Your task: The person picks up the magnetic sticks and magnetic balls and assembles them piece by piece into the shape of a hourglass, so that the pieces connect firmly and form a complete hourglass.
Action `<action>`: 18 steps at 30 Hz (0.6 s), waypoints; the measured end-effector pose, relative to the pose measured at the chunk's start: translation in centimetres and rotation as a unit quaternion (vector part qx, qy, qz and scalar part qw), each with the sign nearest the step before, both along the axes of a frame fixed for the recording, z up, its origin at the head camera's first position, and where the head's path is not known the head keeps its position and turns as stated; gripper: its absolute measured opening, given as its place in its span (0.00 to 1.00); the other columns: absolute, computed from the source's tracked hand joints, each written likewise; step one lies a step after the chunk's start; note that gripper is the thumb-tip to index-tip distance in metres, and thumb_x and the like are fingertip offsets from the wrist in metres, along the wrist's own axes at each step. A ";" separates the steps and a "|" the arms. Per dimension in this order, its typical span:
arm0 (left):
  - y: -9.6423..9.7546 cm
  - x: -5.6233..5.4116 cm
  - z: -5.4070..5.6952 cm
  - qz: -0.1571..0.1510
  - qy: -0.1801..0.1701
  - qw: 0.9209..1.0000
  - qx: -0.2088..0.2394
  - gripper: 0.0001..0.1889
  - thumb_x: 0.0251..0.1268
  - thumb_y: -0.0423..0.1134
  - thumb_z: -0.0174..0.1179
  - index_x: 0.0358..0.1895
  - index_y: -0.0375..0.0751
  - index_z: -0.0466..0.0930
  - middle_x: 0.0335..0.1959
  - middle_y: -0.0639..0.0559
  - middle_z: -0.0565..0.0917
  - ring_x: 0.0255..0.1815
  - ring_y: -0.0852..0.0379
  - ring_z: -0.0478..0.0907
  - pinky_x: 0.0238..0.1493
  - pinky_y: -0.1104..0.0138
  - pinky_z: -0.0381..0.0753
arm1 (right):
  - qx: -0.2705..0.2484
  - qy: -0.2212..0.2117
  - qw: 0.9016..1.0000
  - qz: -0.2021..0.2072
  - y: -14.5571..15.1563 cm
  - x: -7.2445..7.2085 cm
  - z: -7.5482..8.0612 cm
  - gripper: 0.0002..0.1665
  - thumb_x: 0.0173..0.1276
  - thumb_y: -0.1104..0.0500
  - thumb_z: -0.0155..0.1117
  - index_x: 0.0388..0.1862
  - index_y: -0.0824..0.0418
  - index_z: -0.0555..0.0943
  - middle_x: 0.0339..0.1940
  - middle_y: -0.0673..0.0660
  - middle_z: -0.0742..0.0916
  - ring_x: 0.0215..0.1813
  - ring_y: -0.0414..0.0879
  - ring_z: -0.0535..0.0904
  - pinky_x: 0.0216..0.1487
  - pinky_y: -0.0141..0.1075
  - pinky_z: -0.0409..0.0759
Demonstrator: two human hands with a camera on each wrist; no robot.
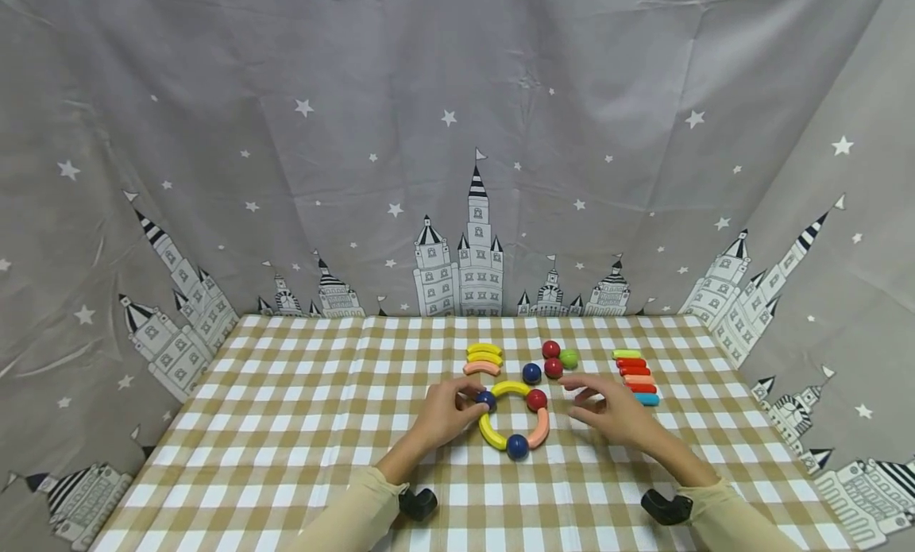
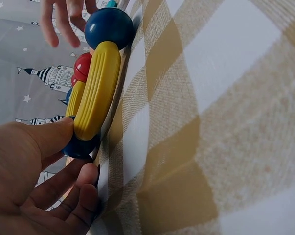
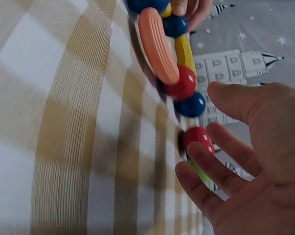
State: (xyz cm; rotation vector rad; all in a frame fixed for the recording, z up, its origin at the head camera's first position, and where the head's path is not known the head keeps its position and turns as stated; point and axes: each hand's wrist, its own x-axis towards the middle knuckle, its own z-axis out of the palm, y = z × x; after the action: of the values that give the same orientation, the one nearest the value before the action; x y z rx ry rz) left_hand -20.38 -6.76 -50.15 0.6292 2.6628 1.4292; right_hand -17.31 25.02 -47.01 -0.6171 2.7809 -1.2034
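Observation:
A ring of curved bars and balls lies on the checked cloth in the head view. It has a yellow bar (image 1: 511, 387) at the back, another yellow bar (image 1: 489, 433) at the left and a salmon bar (image 1: 539, 429) at the right. A red ball (image 1: 537, 400) and a blue ball (image 1: 518, 446) join bars at the right and front. My left hand (image 1: 442, 415) pinches the ring's left blue ball (image 2: 81, 149) between thumb and fingers. Right of the ring, my right hand (image 1: 615, 411) hovers with fingers spread and holds nothing.
Behind the ring lie yellow curved bars (image 1: 484, 349) and a salmon one (image 1: 482, 368). A loose blue ball (image 1: 531, 373), two red balls (image 1: 554, 368) and a green ball (image 1: 569, 358) sit nearby. Several straight sticks, one blue (image 1: 646, 399), are lined up at right.

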 end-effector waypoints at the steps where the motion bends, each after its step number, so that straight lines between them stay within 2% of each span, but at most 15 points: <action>1: 0.0 0.0 0.0 0.000 0.000 1.000 -0.001 0.11 0.65 0.36 0.71 0.48 0.40 0.87 0.41 0.48 0.88 0.31 0.59 0.77 0.31 0.70 0.76 | 0.003 0.010 1.000 -0.003 0.5 0.2 0.2 0.26 0.67 0.63 0.73 0.64 0.61 0.80 0.59 0.61 0.86 0.51 0.56 0.85 0.48 0.44 0.86; 5: 0.0 0.0 0.0 0.002 0.000 1.000 -0.003 0.11 0.66 0.36 0.71 0.49 0.39 0.87 0.41 0.49 0.88 0.32 0.59 0.77 0.32 0.70 0.76 | 0.010 0.047 0.999 -0.019 2.3 0.9 0.7 0.26 0.65 0.64 0.75 0.63 0.61 0.81 0.59 0.59 0.86 0.51 0.58 0.85 0.46 0.44 0.85; 11: -0.1 0.1 0.1 0.009 -0.008 1.000 -0.008 0.12 0.66 0.37 0.70 0.50 0.41 0.87 0.41 0.51 0.87 0.31 0.59 0.77 0.32 0.70 0.76 | 0.011 0.100 0.994 -0.052 4.9 1.6 0.7 0.27 0.62 0.65 0.77 0.60 0.63 0.83 0.55 0.59 0.88 0.47 0.59 0.85 0.44 0.47 0.86; 18: 0.1 0.0 0.1 0.005 -0.012 1.000 -0.005 0.11 0.66 0.37 0.71 0.50 0.42 0.87 0.42 0.51 0.87 0.34 0.59 0.78 0.34 0.70 0.77 | 0.045 0.122 0.987 -0.090 7.3 2.2 0.2 0.28 0.60 0.64 0.79 0.59 0.63 0.83 0.54 0.60 0.88 0.47 0.54 0.84 0.41 0.41 0.85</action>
State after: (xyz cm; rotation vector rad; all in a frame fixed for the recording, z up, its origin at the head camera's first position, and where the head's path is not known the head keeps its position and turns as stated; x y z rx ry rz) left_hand -20.39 -6.71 -50.09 0.5948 2.6575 1.4148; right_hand -15.15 32.28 -46.78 -0.5494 3.1367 -1.0886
